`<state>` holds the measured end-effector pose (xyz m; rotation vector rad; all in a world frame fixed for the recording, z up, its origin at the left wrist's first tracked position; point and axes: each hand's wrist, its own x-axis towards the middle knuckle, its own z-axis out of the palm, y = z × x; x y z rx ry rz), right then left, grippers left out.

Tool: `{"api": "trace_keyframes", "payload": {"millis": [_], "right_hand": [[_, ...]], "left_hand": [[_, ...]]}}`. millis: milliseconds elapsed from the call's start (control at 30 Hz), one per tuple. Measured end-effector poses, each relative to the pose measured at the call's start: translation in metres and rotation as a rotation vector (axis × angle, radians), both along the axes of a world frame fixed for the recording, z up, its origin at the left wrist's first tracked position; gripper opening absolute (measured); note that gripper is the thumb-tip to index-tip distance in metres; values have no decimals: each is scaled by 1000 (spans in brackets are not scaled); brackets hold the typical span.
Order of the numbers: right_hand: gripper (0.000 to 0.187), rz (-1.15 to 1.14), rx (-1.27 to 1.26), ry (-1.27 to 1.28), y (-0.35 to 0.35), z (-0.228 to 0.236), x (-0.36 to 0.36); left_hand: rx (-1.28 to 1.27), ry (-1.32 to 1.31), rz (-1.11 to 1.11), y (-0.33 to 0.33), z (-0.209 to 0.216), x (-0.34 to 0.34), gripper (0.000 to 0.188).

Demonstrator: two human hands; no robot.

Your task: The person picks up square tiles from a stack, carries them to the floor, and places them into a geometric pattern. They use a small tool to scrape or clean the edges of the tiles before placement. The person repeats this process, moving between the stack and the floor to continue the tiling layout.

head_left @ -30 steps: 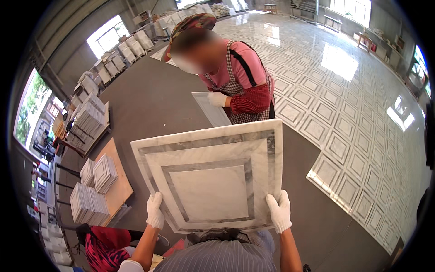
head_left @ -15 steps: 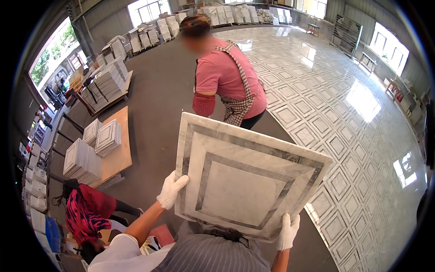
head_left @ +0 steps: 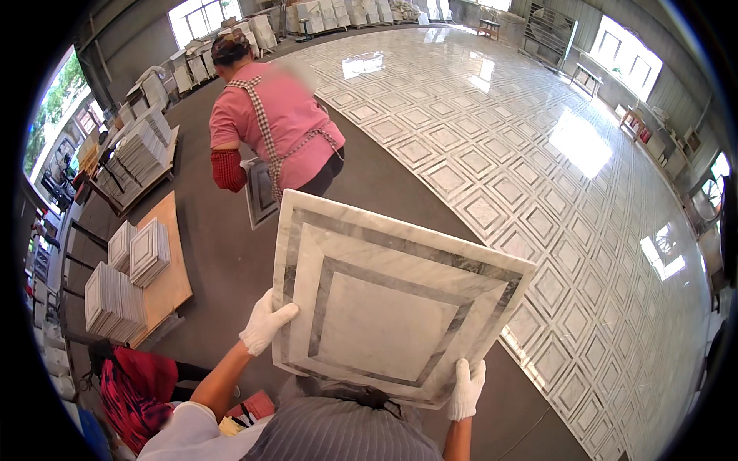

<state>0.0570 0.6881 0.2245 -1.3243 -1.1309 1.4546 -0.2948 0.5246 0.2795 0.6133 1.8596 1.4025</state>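
Observation:
Between my two hands I carry a large square marble tile (head_left: 388,319), white with grey inlaid square bands, tilted in front of my body. White-gloved, my left hand (head_left: 266,321) grips its left edge with the thumb over the face. On the lower right edge my right hand (head_left: 466,389), also gloved in white, is closed with the thumb on the front; its other fingers are mostly hidden behind the tile. Ahead and to the left, a person in a pink shirt (head_left: 280,115) and checked apron carries a similar tile (head_left: 260,192), partly hidden by their body.
At left, a wooden pallet (head_left: 173,253) bears stacked tiles (head_left: 115,303); another loaded pallet (head_left: 165,173) stands beyond it. A person in red and dark clothing (head_left: 138,392) bends close by at lower left. Laid patterned tiles (head_left: 538,207) cover the floor at right, bordering the grey floor (head_left: 219,307).
The person in pink has moved leftward and farther off, turning their back, and their tile has come into view. My view has shifted rightward; I still hold my tile with both hands.

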Motion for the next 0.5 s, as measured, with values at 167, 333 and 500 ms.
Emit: {"api": "trace_keyframes", "payload": {"millis": [167, 333, 500], "right_hand": [[16, -63, -24, -22, 23, 0, -38], [17, -126, -69, -62, 75, -13, -68], [18, -262, -79, -58, 113, -18, -99]], "left_hand": [[-79, 18, -143, 55, -3, -54, 50], [-19, -14, -112, 138, -18, -85, 41], [47, -77, -133, 211, -40, -119, 38]]}}
